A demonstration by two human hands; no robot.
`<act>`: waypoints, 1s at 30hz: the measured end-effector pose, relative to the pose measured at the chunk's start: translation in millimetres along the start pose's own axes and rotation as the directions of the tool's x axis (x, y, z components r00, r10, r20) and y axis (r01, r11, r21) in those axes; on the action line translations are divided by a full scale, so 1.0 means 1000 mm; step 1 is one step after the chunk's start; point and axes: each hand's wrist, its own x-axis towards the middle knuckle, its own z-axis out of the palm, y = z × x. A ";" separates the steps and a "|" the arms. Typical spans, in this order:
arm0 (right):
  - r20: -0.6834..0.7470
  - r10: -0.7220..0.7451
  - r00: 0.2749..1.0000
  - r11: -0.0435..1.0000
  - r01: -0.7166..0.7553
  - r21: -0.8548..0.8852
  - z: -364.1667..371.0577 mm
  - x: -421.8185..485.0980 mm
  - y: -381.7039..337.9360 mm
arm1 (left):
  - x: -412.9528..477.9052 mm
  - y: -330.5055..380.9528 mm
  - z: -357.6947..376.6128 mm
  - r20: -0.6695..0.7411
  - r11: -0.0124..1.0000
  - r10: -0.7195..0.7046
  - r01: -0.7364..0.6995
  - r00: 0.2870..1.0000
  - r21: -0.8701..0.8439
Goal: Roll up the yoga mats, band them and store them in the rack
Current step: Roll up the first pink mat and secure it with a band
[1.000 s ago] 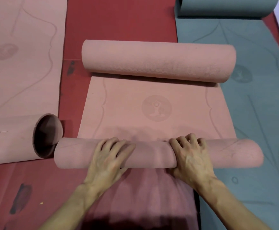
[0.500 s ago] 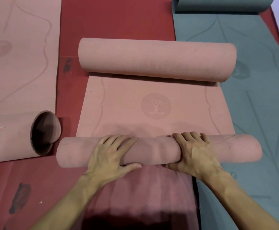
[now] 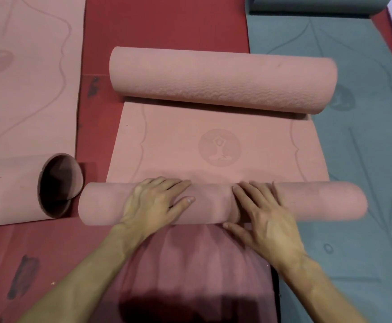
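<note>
The left hand (image 3: pixel 154 203) and the right hand (image 3: pixel 265 220) lie side by side, fingers straight and spread. Their palms press down on the near roll of the pink foam yoga mat (image 3: pixel 318 201). It lies on the red floor (image 3: pixel 167 24), between a second pink mat with a hollow rolled end (image 3: pixel 10 190) at the left and a flat grey-green mat (image 3: pixel 365 159) at the right. The foam dents under the palms, so it looks soft, light and grippy rather than slippery. Its wavy-ribbed underside shows on the fatter far roll (image 3: pixel 223 80). Flat pressure near the middle suits rolling, though the ends may telescope if pushed unevenly.
</note>
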 end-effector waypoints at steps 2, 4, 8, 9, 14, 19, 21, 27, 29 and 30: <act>-0.052 0.033 0.998 0.999 -0.031 0.035 0.006 0.001 -0.003 | 0.002 0.001 0.002 0.015 1.000 -0.005 0.004 1.000 0.024; -0.058 0.053 0.997 0.998 -0.052 0.034 0.010 0.004 -0.002 | 0.001 0.006 0.002 -0.011 0.997 -0.052 0.052 0.999 0.060; -0.044 0.081 0.996 0.997 -0.081 0.019 0.010 0.008 -0.001 | -0.014 0.027 0.005 -0.108 0.973 -0.202 0.212 0.973 0.088; -0.041 0.087 0.995 0.996 -0.087 0.013 0.011 0.007 -0.002 | -0.017 0.032 0.005 -0.099 0.970 -0.221 0.229 0.970 0.085; -0.043 0.139 0.989 0.990 -0.140 -0.020 0.012 0.006 -0.009 | -0.018 0.032 0.007 -0.049 0.966 -0.238 0.242 0.970 0.095; -0.075 0.107 0.991 0.994 -0.108 -0.004 0.011 0.016 -0.015 | 0.002 0.020 0.007 -0.020 0.965 -0.248 0.249 0.968 0.085; -0.059 0.111 0.992 0.994 -0.112 -0.006 0.013 0.018 -0.016 | 0.008 0.020 0.007 -0.020 0.962 -0.252 0.252 0.968 0.108; -0.032 0.142 0.989 0.990 -0.142 0.010 0.015 0.028 -0.012 | -0.014 0.051 0.014 -0.053 0.963 -0.228 0.233 0.972 0.138; -0.031 0.147 0.989 0.989 -0.147 0.005 0.017 0.028 -0.013 | -0.015 0.052 0.019 -0.063 0.961 -0.238 0.245 0.969 0.131; -0.025 0.149 0.989 0.989 -0.149 0.002 0.018 0.029 -0.013 | -0.012 0.050 0.020 -0.064 0.959 -0.249 0.255 0.966 0.119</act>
